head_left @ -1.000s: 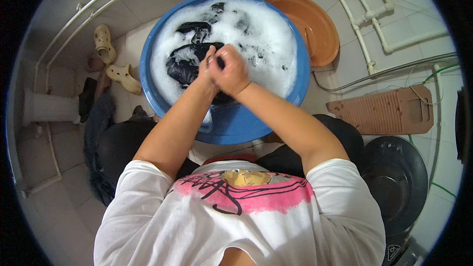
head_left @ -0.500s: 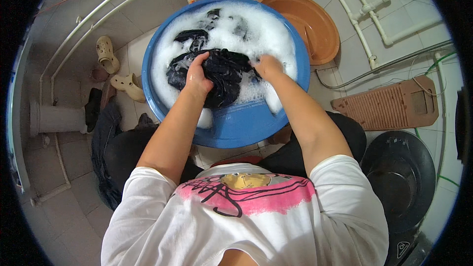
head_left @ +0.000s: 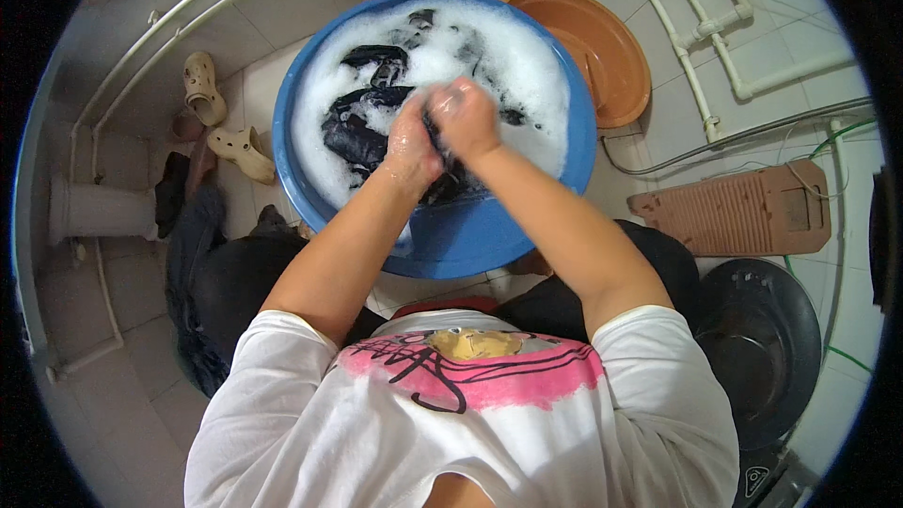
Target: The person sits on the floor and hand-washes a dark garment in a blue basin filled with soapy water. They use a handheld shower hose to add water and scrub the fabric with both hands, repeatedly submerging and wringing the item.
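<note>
- Left hand [head_left: 411, 143] and right hand [head_left: 465, 119] pressed together knuckle to knuckle, both clenched on a fold of dark cloth [head_left: 440, 146], wet and soapy.
- Cloth bunched between the fists just above the suds, near the middle of the blue basin [head_left: 451, 245]; more dark laundry [head_left: 356, 132] half sunk in the foam [head_left: 508, 56] on the left side and toward the far rim.
- Judged best for the rubbing: keep a short fold between the fists, work fist against fist, dip often, stay over the basin so drips fall inside.
- Worth shifting the grip along the cloth bit by bit, else only one patch gets clean.
- Basin on a tiled floor [head_left: 282, 66], wet-looking, near the front of the knees.
- Orange basin [head_left: 593, 47] touching the blue one at the far right.
- Ribbed washboard [head_left: 743, 212] flat on the floor to the right; black tub [head_left: 762, 348] nearer, at the right.
- Beige clogs [head_left: 221, 122] at the left, by a dark heap of clothes [head_left: 202, 273].
- White pipes [head_left: 715, 28] along the tiled walls, far right corner.
</note>
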A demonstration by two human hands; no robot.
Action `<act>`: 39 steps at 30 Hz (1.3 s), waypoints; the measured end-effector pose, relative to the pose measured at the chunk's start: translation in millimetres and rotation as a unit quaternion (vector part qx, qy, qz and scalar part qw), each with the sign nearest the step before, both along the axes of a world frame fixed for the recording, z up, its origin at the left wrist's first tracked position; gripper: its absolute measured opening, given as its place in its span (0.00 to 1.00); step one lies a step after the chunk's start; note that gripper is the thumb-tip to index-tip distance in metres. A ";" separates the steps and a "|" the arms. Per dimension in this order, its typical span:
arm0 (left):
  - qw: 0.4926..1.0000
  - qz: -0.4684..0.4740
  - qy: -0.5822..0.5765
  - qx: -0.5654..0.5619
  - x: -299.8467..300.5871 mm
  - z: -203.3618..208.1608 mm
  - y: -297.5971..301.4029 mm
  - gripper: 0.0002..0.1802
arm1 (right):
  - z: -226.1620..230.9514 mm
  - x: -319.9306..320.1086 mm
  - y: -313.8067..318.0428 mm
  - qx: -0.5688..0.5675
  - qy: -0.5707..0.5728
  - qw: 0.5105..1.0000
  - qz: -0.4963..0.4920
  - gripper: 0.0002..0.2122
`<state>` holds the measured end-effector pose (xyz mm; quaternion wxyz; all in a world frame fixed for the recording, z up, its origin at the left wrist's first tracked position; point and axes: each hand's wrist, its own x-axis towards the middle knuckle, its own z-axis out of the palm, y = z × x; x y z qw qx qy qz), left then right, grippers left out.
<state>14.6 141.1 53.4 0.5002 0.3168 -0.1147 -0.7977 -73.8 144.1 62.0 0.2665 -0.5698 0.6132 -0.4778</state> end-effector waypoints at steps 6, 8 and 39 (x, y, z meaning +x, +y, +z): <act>0.933 -0.178 0.287 -0.127 30.1 -27.6 -12.7 0.13 | 36.5 34.1 38.3 -0.136 0.092 0.984 0.076 0.07; 0.988 -0.090 0.118 -0.037 26.6 -33.8 -6.7 0.13 | 38.4 31.3 38.4 -0.224 0.072 0.965 0.118 0.07; 0.995 -0.008 0.001 0.100 -7.3 21.1 14.0 0.12 | 19.3 4.0 23.1 -0.135 0.083 0.987 -0.026 0.10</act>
